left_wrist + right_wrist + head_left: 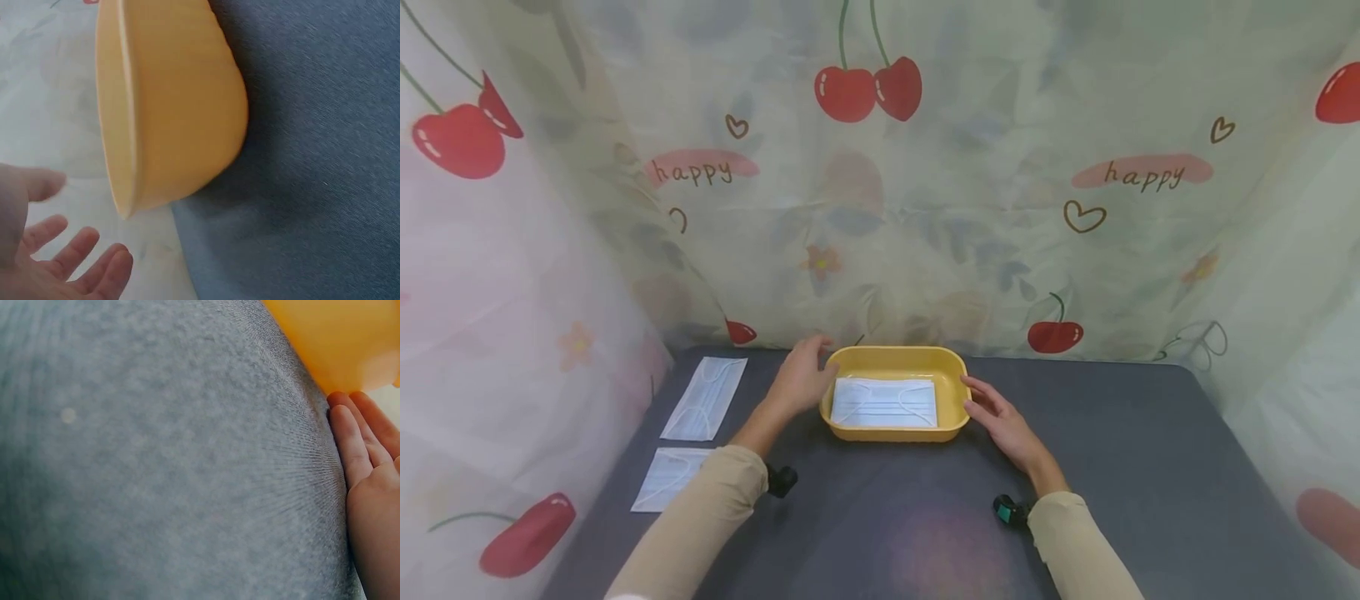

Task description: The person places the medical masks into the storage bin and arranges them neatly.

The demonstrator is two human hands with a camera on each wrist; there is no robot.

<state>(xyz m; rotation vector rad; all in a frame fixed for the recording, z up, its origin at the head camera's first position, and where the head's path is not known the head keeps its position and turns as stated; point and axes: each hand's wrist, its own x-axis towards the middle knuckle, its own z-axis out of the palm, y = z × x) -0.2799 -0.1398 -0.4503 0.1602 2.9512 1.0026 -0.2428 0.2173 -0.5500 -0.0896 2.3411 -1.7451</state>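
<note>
So there's a yellow tray (952, 392) sitting near the back edge of a dark grey table (1150, 467), right up against the cherry-print curtain (1000, 208), with one pale blue face mask (884, 403) lying flat inside it. The left hand (801, 377) is at the tray's left end, fingers spread and relaxed, sort of cupped toward the rim; from the head view it looks like it's just touching or just beside it, and the left wrist camera shows the fingers (75, 250) open with a visible gap to the tray's outer wall (181, 112), so I'd say beside rather than gripping. The right hand (1000, 418) is at the tray's right end, fingers straight-ish and loose, holding nothing; the right wrist view shows the fingertips (350, 437) right next to the tray's corner (337, 337), but I can't tell if they really make contact. Off to the left on the table there are two more masks, one further back (706, 397) and one nearer the person (667, 477), lying flat and well apart from the tray. Both arms are in beige sleeves (715, 500), with a small dark wrist device (1009, 510) showing by the right cuff
</note>
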